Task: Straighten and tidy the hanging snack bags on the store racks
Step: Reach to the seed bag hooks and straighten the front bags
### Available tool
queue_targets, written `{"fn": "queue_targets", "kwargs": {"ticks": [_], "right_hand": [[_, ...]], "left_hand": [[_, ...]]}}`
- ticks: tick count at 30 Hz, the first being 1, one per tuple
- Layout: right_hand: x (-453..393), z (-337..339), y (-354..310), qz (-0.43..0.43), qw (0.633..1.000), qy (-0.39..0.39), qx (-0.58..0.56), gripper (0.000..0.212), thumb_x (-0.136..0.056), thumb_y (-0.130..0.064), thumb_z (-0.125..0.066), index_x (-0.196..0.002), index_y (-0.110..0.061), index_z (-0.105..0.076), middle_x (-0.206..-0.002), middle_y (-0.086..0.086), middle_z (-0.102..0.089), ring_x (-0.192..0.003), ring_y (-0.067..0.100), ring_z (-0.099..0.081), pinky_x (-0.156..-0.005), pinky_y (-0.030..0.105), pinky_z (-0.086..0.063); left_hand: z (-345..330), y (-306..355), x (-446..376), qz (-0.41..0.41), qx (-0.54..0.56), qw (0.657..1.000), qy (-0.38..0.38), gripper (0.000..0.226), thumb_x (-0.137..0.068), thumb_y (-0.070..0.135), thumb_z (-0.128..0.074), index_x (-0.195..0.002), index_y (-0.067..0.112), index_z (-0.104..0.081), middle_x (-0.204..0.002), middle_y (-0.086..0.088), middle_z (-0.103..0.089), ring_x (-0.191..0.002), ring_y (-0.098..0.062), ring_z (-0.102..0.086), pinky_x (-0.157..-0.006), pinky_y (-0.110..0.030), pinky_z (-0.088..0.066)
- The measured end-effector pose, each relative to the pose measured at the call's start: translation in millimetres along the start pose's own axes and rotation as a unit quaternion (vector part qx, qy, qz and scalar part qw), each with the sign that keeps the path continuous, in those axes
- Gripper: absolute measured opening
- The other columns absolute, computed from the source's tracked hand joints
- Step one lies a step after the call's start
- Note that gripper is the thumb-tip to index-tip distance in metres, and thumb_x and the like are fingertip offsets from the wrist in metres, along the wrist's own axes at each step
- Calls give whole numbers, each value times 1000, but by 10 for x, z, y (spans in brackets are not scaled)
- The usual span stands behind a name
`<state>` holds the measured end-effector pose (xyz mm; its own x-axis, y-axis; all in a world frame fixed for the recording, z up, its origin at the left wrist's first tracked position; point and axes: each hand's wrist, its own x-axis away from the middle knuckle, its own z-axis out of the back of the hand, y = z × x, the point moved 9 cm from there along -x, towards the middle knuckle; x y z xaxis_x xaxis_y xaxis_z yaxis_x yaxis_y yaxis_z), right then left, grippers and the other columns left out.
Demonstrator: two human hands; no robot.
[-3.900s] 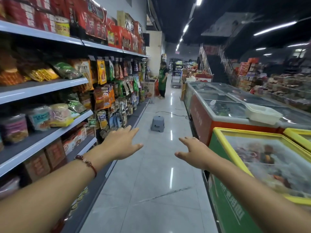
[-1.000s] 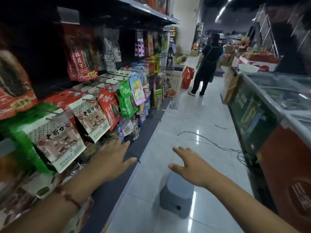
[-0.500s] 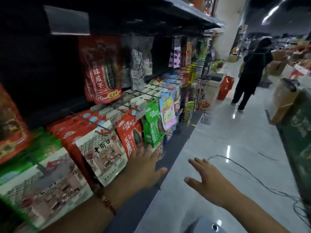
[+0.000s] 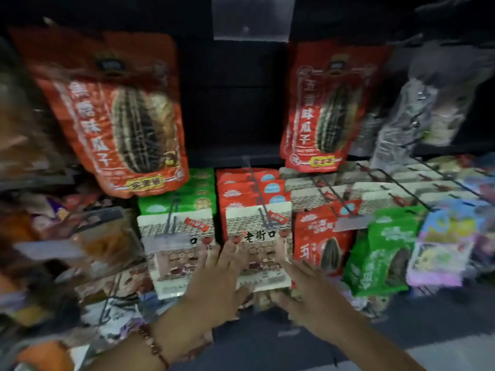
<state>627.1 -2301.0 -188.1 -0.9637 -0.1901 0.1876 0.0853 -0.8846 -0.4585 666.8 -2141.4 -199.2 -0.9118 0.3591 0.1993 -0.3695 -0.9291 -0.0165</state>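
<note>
I face a rack of hanging snack bags. A white bag with black characters [image 4: 261, 226] hangs on a peg at the centre. My left hand [image 4: 217, 279] lies with spread straight fingers over its left lower part. My right hand [image 4: 308, 285] reaches its right lower edge with fingers extended. Another white bag [image 4: 171, 253] hangs just to the left. Red sunflower-seed bags [image 4: 318, 239] and green bags [image 4: 380, 253] hang to the right. Two large red seed bags hang above, the left one [image 4: 120, 116] tilted, the right one [image 4: 324, 108] straighter.
Metal peg hooks [image 4: 417, 172] jut out toward me at the right, loaded with more white bags. Blurred packets [image 4: 53, 236] crowd the left side. A clear price-tag holder [image 4: 251, 17] hangs at the top. The dark base shelf [image 4: 401, 322] runs below.
I have walked down the aisle and turned left to face the rack. Both hands have moved from open air onto the front white bag at the centre.
</note>
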Motion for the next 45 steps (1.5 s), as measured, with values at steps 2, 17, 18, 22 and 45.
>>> {"fn": "queue_targets", "kwargs": {"ticks": [2,17,18,22,45], "right_hand": [[-139,-44,-165,52,999,-13,3,70,-97,-54,-44,-155,-38,-7,-162,-15,1,-149,11,7,-121,37,-6],[-636,-20,-1477,229,968,18,97,73,-100,-39,-43,-156,-24,1,-163,-1,6,-150,20,8,-112,30,12],[-681,-7,-1508,224,969,23,99,73,-100,-38,-43,-156,-24,1,-163,0,6,-150,20,8,-113,30,11],[-907,5,-1630,201,973,37,106,74,-100,-35,-46,-156,-24,1,-163,0,5,-150,20,6,-116,32,7],[-1369,-92,-1794,96,980,139,108,15,-95,-14,-51,-106,-14,-61,-95,-1,-60,-85,16,-59,-74,35,-53]], "left_hand": [[-38,-172,132,56,-3,998,-4,74,-99,59,-23,-155,23,11,-162,-9,17,-149,-32,12,-121,-47,2],[17,-1587,888,260,6,965,38,74,-99,59,-25,-156,22,3,-163,-9,8,-150,-31,4,-122,-46,-7],[77,-1624,861,249,2,967,52,74,-99,59,-26,-156,21,3,-163,-9,7,-150,-31,2,-122,-47,-7],[241,-1802,698,213,10,973,85,75,-99,55,-31,-156,21,4,-164,-7,6,-150,-29,-1,-122,-47,-10],[494,-1970,181,26,179,960,213,11,-93,14,-50,-85,19,-44,-77,1,-52,-71,-22,-54,-53,-31,-39]]}}
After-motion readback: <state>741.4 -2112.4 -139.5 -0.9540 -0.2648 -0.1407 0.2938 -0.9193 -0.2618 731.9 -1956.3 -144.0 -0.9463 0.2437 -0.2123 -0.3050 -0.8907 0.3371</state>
